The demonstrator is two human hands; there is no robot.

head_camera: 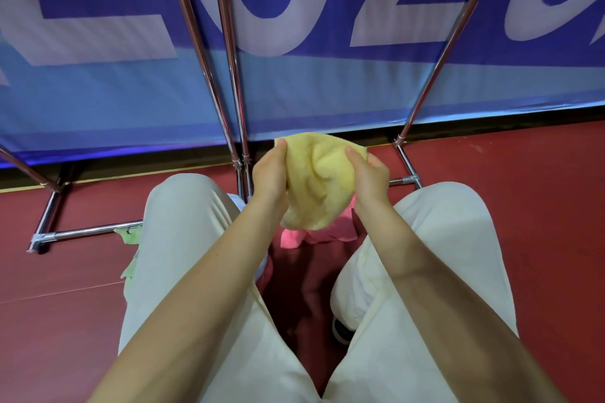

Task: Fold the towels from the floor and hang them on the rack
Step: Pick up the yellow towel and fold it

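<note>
Both bare forearms reach forward and inward from the lower corners, passing over knees bent in pale trousers, and the hands meet close together ahead of them. The left hand (270,173) grips the upper left edge of a yellow towel (319,183), thumb on the near face. The right hand (370,177) pinches the upper right edge likewise, thumb up, fingers curled behind the cloth.

Ahead, the rack's (229,52) 2 close chrome poles rise just left of the hands, a third leans well right, leaving open room between them. Low bars, both knees (183,206) and a pink towel (320,232) crowd the floor (540,206) below.
</note>
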